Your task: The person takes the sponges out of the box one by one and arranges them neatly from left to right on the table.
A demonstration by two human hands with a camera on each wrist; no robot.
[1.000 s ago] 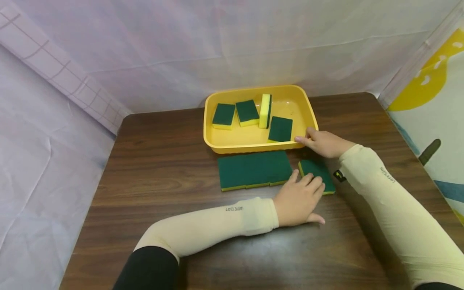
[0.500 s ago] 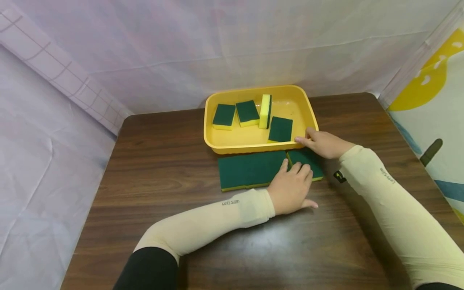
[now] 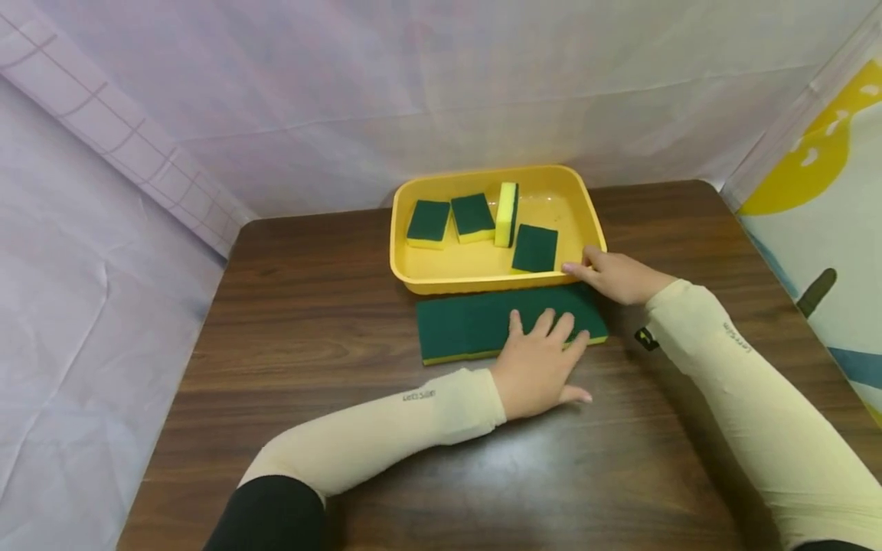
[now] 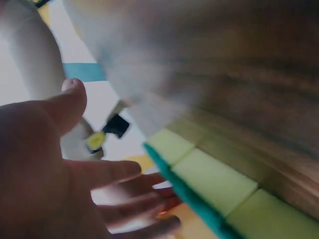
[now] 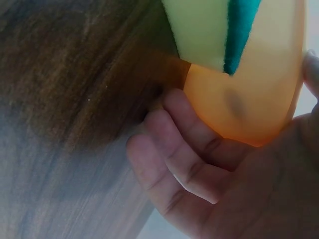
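Note:
Green-and-yellow scouring sponges (image 3: 455, 325) lie side by side in a row on the table, green face up, along the front of a yellow plastic basin (image 3: 475, 286). My left hand (image 3: 534, 371) rests over the right part of this row with its fingers spread and the thumb out to the side. The left wrist view shows the yellow foam sides (image 4: 214, 172) standing close against each other. At the basin's front right corner, my right hand (image 3: 620, 277) grips the rim, thumb on top. Its other fingers (image 5: 187, 154) curl against the outside wall in the right wrist view.
Several more sponges (image 3: 429, 222) lie loose inside the basin, one of them standing on its edge (image 3: 506, 214). The brown wooden table (image 3: 310, 306) backs onto a pale cloth wall (image 3: 310, 99). A small black tag (image 3: 646, 338) shows by the right wrist.
The separate sponge at the right has slid left and away from me against the row, under my left hand, which moved the same way. My right hand has stayed at the basin's corner.

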